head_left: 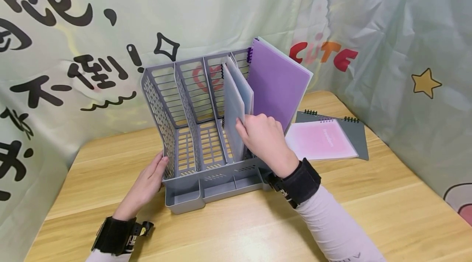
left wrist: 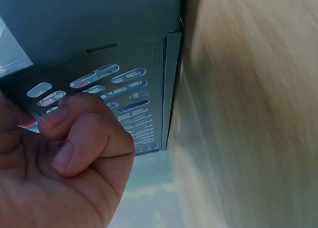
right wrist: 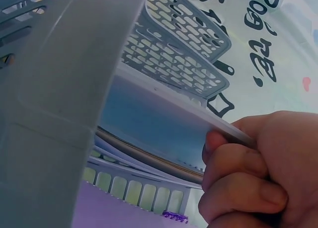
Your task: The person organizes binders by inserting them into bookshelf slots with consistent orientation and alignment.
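Observation:
A grey desk file rack point(head_left: 180, 108) with upright dividers and a front tray stands on the wooden table. My left hand point(head_left: 149, 176) grips the lower front edge of its left side; curled fingers point(left wrist: 94, 133) show against the slotted panel in the left wrist view. A pale blue spiral notebook point(head_left: 233, 106) stands upright in a right-hand slot. My right hand point(head_left: 265, 137) pinches its front edge between thumb and curled fingers, seen closely in the right wrist view. Another bluish notebook point(head_left: 245, 85) is just behind it. A purple spiral notebook point(head_left: 278, 83) stands at the rack's right end.
Right of the rack, a pink spiral notebook point(head_left: 321, 139) lies partly over dark grey spiral notebooks point(head_left: 361, 141) on the table point(head_left: 228, 233). A printed cloth point(head_left: 228, 3) hangs behind and along both sides.

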Motion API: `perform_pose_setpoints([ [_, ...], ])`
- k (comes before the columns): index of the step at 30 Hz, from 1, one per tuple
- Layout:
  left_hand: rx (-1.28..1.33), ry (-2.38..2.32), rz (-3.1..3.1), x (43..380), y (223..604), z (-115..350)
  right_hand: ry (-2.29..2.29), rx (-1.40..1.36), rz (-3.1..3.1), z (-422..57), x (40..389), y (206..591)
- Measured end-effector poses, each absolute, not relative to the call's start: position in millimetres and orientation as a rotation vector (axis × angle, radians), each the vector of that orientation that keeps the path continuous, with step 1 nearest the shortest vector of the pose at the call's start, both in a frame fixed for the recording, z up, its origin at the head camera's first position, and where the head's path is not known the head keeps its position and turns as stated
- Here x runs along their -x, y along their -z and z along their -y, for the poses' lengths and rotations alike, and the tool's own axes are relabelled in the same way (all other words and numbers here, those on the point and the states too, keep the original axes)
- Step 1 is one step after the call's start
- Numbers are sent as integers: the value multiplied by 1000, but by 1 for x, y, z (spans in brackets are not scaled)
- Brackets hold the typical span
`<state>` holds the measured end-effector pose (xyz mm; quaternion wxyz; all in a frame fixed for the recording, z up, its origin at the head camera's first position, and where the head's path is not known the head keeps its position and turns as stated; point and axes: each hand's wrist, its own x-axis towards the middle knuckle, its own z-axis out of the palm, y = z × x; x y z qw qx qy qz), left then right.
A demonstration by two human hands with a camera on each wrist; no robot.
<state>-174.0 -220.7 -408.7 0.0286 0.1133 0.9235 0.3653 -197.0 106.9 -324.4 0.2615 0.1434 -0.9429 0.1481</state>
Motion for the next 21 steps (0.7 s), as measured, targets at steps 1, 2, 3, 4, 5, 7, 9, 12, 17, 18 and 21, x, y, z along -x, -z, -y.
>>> perform_pose_setpoints([
  [1, -347, -1128, -2848, 174, 409, 221, -403, -379, 2556, -107, 197, 325],
  [2, -344, -1127, -2849, 174, 409, 221, -409, -369, 2558, -107, 198, 325],
  [3, -344, -1129, -2848, 174, 409, 221, -411, -361, 2561, -107, 198, 325],
  [4, -347, -1132, -2847, 173, 409, 221, -413, -353, 2566, -107, 198, 326],
  [5, -349, -1135, -2846, 173, 409, 221, -413, -349, 2572, -108, 199, 326],
  [7, -356, -1147, -2840, 173, 409, 221, -419, -341, 2590, -108, 199, 326],
  [9, -360, -1156, -2837, 173, 409, 221, -424, -339, 2619, -110, 198, 325],
  [12, -356, -1159, -2834, 173, 409, 221, -440, -349, 2682, -112, 196, 321],
  [17, -348, -1151, -2840, 173, 409, 221, -484, -424, 2798, -119, 192, 314],
  [18, -347, -1150, -2841, 173, 409, 220, -499, -448, 2821, -120, 192, 312],
  [21, -345, -1148, -2841, 173, 408, 220, -545, -509, 2871, -123, 189, 307],
])
